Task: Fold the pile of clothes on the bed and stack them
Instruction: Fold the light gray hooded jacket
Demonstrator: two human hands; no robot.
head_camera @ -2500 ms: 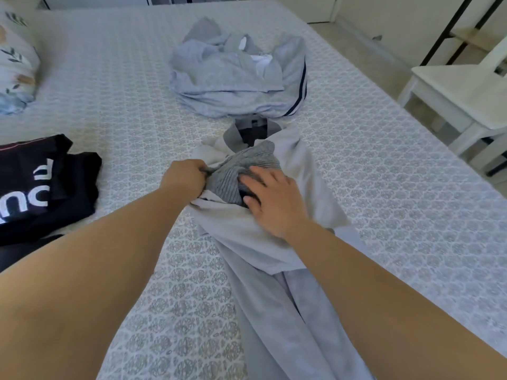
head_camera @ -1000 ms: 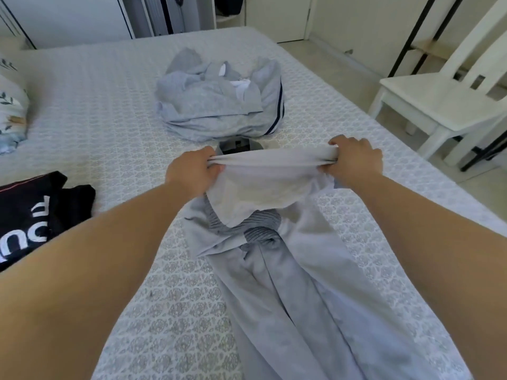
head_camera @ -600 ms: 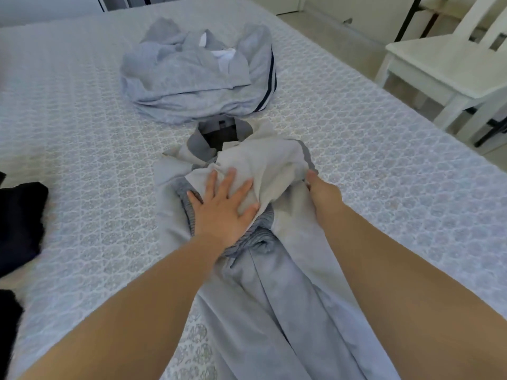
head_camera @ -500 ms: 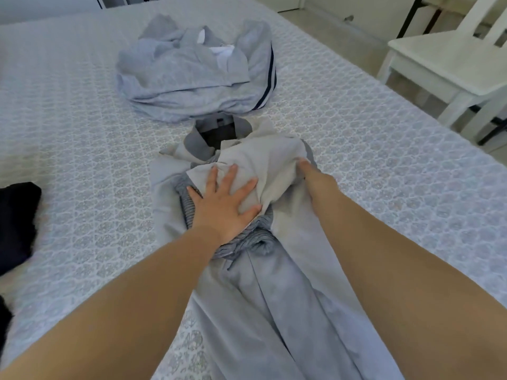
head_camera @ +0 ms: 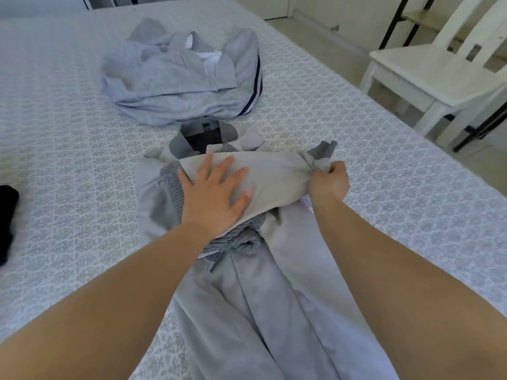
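A: Which step is the person carrying out?

B: By the look of it, the person is folding a sleeve across the light grey jacket [head_camera: 263, 283] that is lying lengthwise on the bed [head_camera: 384, 204]. The garment is running from its dark collar, at the far end, toward the camera.

A: How should the step be done well?

B: The flat hand should be holding the fold line firm while the other hand is drawing the cloth taut and level. Wrinkles should be smoothed outward before the cuff is laid down, and the ribbed hem bunching underneath should probably be flattened first.

A: What is the left hand doing?

B: The left hand [head_camera: 216, 193] is lying open, fingers spread and straight, and is pressing the folded sleeve panel [head_camera: 274, 174] down on the jacket's chest. It is gripping nothing.

A: And the right hand?

B: The right hand [head_camera: 327, 182] is curling closed around the grey cuff end of that panel and is pinching it at the jacket's right edge.

A: Where is the rest of the clothing?

B: A crumpled grey garment [head_camera: 178, 78] is waiting farther up the bed, just beyond the collar. A dark garment [head_camera: 6, 215] is showing at the left edge. A white chair [head_camera: 439, 75] is standing beside the bed.
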